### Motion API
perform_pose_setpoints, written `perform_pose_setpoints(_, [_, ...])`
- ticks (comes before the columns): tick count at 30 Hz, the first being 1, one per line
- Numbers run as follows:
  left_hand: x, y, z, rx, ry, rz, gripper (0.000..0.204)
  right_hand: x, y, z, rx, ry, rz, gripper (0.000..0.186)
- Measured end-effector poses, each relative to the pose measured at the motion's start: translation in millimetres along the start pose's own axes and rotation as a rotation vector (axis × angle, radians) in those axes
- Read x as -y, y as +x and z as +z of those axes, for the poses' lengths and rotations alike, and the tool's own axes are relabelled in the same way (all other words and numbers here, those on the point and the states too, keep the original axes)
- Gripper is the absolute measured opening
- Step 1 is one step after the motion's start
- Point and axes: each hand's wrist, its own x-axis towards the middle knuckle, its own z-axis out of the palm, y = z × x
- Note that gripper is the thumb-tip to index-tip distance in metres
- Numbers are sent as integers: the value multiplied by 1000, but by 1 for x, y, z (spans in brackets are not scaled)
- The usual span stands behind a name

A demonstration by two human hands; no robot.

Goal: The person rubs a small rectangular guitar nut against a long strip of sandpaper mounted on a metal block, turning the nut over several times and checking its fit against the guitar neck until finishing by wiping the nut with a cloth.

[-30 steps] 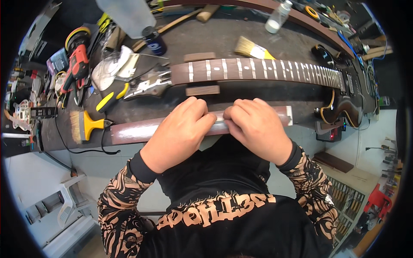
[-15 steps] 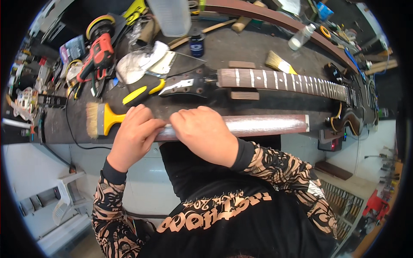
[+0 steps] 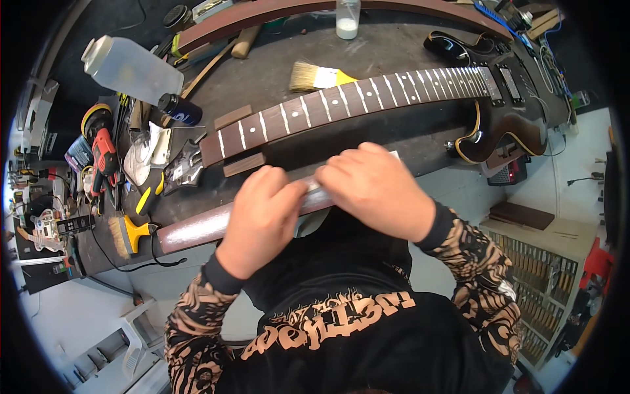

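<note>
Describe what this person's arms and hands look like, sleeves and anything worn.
Both arms wear long black sleeves covered in a tan swirling pattern, ending in plain dark cuffs at the wrists. The left hand and right hand are bare: no gloves, and no rings or watch that I can make out. The sleeves belong to a black top with tan lettering on the chest.

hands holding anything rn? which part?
Both hands press on a long reddish-brown bar lying along the bench's near edge. The left hand and right hand cover its middle, side by side; its left end sticks out bare. Finger wrap cannot be told.
</note>
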Motion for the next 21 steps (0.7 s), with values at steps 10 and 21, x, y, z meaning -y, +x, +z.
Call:
perform_pose_setpoints(10, [-20,41,41,-8,-29,102,24,-29,-27,-45,34,-45,77,25])
perform_pose_setpoints(21, [78,-136,-107,-58,194,-128,29,129,107,112,-9,57,-98,19])
